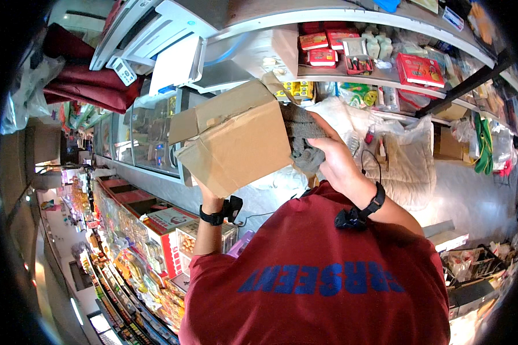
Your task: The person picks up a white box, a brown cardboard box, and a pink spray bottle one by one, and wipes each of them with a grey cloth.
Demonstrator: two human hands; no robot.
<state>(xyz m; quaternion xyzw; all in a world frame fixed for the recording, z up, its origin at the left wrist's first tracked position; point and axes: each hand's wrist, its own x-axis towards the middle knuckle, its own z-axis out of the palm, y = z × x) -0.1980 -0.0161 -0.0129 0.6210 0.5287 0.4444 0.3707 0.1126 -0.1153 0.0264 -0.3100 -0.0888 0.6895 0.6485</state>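
A brown cardboard box (pixel 239 146) is tilted in front of my chest, its flaps loose at the far left and far edge. My left hand (pixel 208 192) holds it from below on the near left side; the fingers are hidden behind the cardboard. At the box's right end, my right hand (pixel 335 155) is closed on a bundle of dark grey knit cloth (pixel 303 135), thumb on top. The cloth is bunched against the end of the box, partly inside or behind it; I cannot tell which.
Ahead, a shelf (pixel 351 77) carries red boxes (pixel 420 70) and white bottles. A white printer (pixel 155 43) stands at the far left, above a glass display case (pixel 155 141). Packaged goods line the left. A quilted white cloth (pixel 406 167) lies to the right.
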